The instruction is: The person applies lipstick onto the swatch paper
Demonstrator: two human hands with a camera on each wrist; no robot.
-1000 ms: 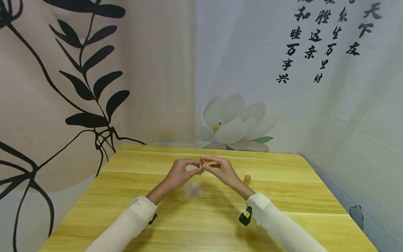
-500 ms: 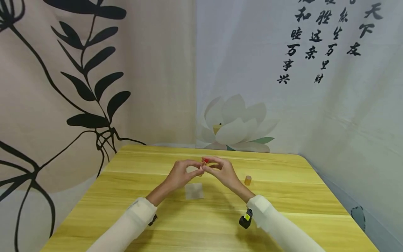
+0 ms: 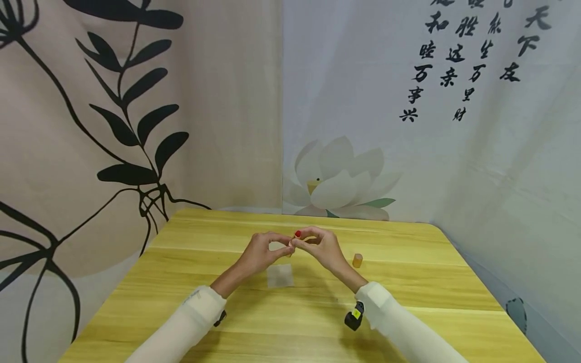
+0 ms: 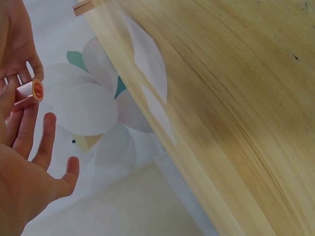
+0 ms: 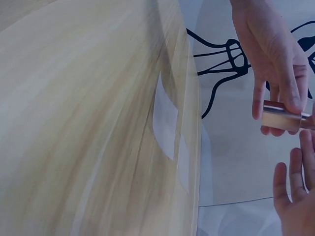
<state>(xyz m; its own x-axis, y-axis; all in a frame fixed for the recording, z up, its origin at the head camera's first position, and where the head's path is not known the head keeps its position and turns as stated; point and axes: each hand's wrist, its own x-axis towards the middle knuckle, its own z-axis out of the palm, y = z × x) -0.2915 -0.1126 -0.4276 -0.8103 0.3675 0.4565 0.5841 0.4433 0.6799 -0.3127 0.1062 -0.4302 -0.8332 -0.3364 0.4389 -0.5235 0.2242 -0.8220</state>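
Above the far half of the table, both hands meet at a small gold lipstick (image 4: 29, 93), its red tip (image 3: 297, 234) pointing up between them. My left hand (image 3: 259, 251) pinches the lipstick's base (image 5: 281, 118) between thumb and fingers. From the other side, my right hand (image 3: 321, 247) pinches its upper part, with the remaining fingers spread in the right wrist view. Fingers hide much of the tube. A short gold cap (image 3: 357, 260) stands on the table beyond the right forearm.
A small whitish square of paper or tissue (image 3: 280, 276) lies on the wooden table (image 3: 281, 327) below the hands. Printed cloth hangings (image 3: 231, 101) stand behind the table's far edge.
More of the lipstick's red tip shows now; a second ago mainly a gold rim with red inside was visible. Both hands stay almost in place, and the cap and paper square have not moved.
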